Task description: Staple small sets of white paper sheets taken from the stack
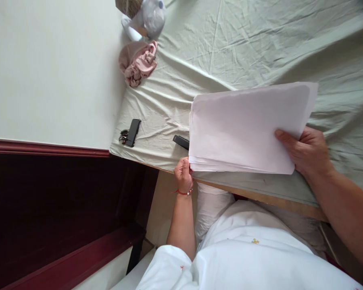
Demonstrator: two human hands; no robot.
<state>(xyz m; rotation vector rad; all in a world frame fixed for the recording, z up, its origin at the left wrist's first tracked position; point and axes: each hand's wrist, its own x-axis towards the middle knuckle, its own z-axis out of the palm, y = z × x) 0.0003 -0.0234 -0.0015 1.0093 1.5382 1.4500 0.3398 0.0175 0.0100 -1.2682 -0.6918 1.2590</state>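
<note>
A stack of white paper sheets (242,125) is held above the cloth-covered table, its lower left edges fanned slightly apart. My right hand (305,151) grips the stack's right end, thumb on top and the other fingers underneath, out of sight. At the lower left corner, my left hand (184,171) is closed on the sheets, with a red string bracelet at its wrist. A black object, perhaps a stapler (181,141), lies on the cloth just left of the stack and is partly covered by it.
A dark phone (133,132) and a bunch of keys (124,136) lie near the table's left edge. Farther back are a crumpled pink cloth (139,62) and a clear plastic bag (153,18). The wrinkled pale green tablecloth (193,60) meets a white wall (48,72) at left.
</note>
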